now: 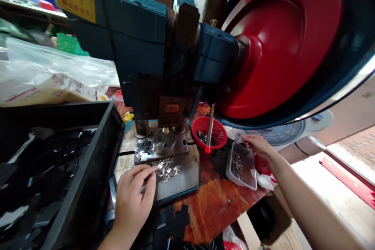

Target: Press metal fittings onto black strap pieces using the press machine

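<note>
My left hand [136, 191] is at the front of the press bed, thumb and forefinger tips close together at the edge of a pile of small shiny metal pieces [168, 170]. What lies between those fingertips, if anything, I cannot make out. Behind the pile sits a round steel die [164, 142] on a metal plate, below the press's ram [172, 111]. My right hand [258, 146] is closed at the far rim of a clear plastic container [249, 170], which appears tilted and has more small metal pieces [238, 162] inside.
A red plastic basket [209, 133] holding dark pieces and a stick stands right of the die. The big red flywheel [281, 43] overhangs the right side. At left is a black crate [88, 172] full of black pieces. A fan [281, 133] stands behind my right arm.
</note>
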`<state>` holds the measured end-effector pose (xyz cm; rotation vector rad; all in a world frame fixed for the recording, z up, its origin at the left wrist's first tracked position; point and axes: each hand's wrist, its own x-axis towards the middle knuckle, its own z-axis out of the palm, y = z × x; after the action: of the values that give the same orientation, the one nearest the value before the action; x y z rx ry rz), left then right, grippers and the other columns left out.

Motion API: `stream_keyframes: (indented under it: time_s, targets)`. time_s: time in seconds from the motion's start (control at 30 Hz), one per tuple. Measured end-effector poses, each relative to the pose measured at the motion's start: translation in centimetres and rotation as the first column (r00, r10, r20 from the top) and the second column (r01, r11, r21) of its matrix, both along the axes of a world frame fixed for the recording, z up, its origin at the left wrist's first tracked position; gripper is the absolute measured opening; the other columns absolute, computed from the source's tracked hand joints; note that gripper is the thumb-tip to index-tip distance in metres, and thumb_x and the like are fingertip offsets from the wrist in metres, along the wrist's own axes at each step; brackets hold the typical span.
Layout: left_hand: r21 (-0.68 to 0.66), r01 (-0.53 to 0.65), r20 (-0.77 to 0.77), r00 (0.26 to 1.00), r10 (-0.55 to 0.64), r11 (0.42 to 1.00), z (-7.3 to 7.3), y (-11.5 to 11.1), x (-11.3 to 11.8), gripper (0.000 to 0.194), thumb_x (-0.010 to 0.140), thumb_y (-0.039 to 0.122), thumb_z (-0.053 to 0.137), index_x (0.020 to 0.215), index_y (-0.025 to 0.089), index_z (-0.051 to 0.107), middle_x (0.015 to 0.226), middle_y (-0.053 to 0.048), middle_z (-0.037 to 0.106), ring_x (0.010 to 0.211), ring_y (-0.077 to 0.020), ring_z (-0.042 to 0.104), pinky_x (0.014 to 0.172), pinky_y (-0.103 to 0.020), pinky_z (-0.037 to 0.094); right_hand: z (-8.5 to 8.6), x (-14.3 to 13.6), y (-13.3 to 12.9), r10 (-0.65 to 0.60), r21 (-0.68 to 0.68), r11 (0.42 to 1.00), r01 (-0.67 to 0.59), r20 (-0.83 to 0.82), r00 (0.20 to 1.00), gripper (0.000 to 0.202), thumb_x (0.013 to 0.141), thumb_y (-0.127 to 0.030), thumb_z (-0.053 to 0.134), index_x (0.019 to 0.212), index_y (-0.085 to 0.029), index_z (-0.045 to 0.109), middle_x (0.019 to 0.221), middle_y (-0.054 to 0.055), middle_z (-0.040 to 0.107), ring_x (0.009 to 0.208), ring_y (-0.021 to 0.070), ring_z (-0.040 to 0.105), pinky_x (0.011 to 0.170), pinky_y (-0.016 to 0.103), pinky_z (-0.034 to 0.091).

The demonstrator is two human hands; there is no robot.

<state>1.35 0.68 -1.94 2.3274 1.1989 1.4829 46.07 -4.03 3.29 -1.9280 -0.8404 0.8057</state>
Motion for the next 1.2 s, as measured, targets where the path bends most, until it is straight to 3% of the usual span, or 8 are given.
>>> stream_keyframes:
  time_s: [0.13, 0.27, 0.37, 0.43, 0.57, 0.73, 1.0, 1.2]
  targets:
    - [-0.024, 0.003, 0.009, 1.000, -0.003, 1.000, 0.2, -0.3, 0.2, 0.016, 0.084, 0.014, 0.055, 0.098, 0.018, 0.062, 0.096, -0.007, 0.058, 0.091, -0.0220, 0.055, 0.084, -0.039, 0.044, -0.4, -6.6, 0.4, 0.152, -0.046, 0.987, -0.155, -0.073, 0.986, 0.033, 0.066, -0.041, 0.074, 0.082, -0.013, 0.069, 0.067, 0.001, 0.063, 0.049, 0.0071, 0.050, 0.048, 0.020, 0.040]
    - [-0.055, 0.002, 0.022, 1.000, -0.001, 0.998, 0.3, -0.6, 0.4, 0.017, 0.084, 0.013, 0.055, 0.098, 0.019, 0.062, 0.096, -0.006, 0.057, 0.093, -0.0211, 0.055, 0.085, -0.039, 0.044, -1.8, -15.4, 1.8, 0.397, -0.060, 0.910, -0.410, -0.158, 0.904, 0.030, 0.071, -0.041, 0.068, 0.083, -0.013, 0.068, 0.067, 0.001, 0.063, 0.054, 0.0089, 0.054, 0.053, 0.021, 0.044]
    - [-0.076, -0.003, 0.037, 0.999, 0.006, 0.997, 0.3, -0.7, 0.5, 0.017, 0.085, 0.012, 0.054, 0.098, 0.020, 0.062, 0.096, -0.006, 0.057, 0.093, -0.0207, 0.054, 0.086, -0.039, 0.043, -2.8, -19.8, 2.9, 0.492, -0.102, 0.865, -0.492, -0.024, 0.870, 0.021, 0.079, -0.032, 0.059, 0.085, -0.014, 0.068, 0.064, -0.001, 0.061, 0.051, 0.0093, 0.053, 0.053, 0.022, 0.045]
    - [-0.084, 0.000, 0.047, 0.999, 0.004, 0.996, 0.4, -0.8, 0.5, 0.018, 0.085, 0.012, 0.055, 0.099, 0.020, 0.062, 0.096, -0.006, 0.057, 0.093, -0.0203, 0.054, 0.086, -0.039, 0.043, -3.1, -21.3, 3.5, 0.561, -0.119, 0.828, -0.549, 0.208, 0.801, 0.016, 0.082, -0.026, 0.055, 0.085, -0.016, 0.068, 0.071, 0.001, 0.065, 0.060, 0.0119, 0.057, 0.061, 0.025, 0.048]
    - [-0.084, 0.009, 0.069, 0.998, -0.003, 0.996, 0.3, -0.9, 0.6, 0.019, 0.083, 0.011, 0.056, 0.099, 0.020, 0.062, 0.096, -0.005, 0.058, 0.093, -0.0200, 0.054, 0.085, -0.038, 0.044, -3.4, -22.4, 3.9, 0.569, -0.181, 0.761, -0.623, 0.646, 0.508, 0.015, 0.086, -0.017, 0.054, 0.087, -0.018, 0.069, 0.089, 0.006, 0.068, 0.087, 0.0189, 0.061, 0.082, 0.031, 0.047]
    - [-0.094, 0.011, 0.086, 0.996, -0.003, 0.995, 0.2, -0.9, 0.7, 0.020, 0.083, 0.010, 0.056, 0.099, 0.020, 0.062, 0.096, -0.005, 0.058, 0.093, -0.0198, 0.054, 0.085, -0.038, 0.044, -3.5, -22.7, 3.7, 0.557, -0.269, 0.736, -0.621, 0.762, 0.330, 0.018, 0.089, -0.017, 0.051, 0.094, -0.015, 0.068, 0.090, 0.009, 0.066, 0.084, 0.0203, 0.062, 0.080, 0.030, 0.048]
    - [-0.087, 0.013, 0.087, 0.996, -0.006, 0.996, 0.2, -1.0, 0.6, 0.020, 0.082, 0.010, 0.056, 0.099, 0.020, 0.062, 0.096, -0.005, 0.058, 0.092, -0.0197, 0.055, 0.084, -0.038, 0.045, -2.9, -21.5, 3.3, 0.601, -0.227, 0.705, -0.672, 0.694, 0.396, 0.027, 0.089, -0.010, 0.045, 0.104, -0.015, 0.066, 0.099, 0.008, 0.067, 0.093, 0.0178, 0.062, 0.085, 0.027, 0.047]
    - [-0.101, 0.001, 0.070, 0.998, 0.006, 0.995, 0.2, -1.0, 0.7, 0.020, 0.083, 0.012, 0.056, 0.099, 0.021, 0.063, 0.096, -0.005, 0.059, 0.092, -0.0201, 0.056, 0.084, -0.038, 0.045, -3.1, -21.0, 3.0, 0.565, -0.109, 0.725, -0.680, 0.659, 0.497, 0.018, 0.087, -0.016, 0.051, 0.091, -0.019, 0.069, 0.091, 0.005, 0.067, 0.088, 0.0172, 0.062, 0.083, 0.028, 0.047]
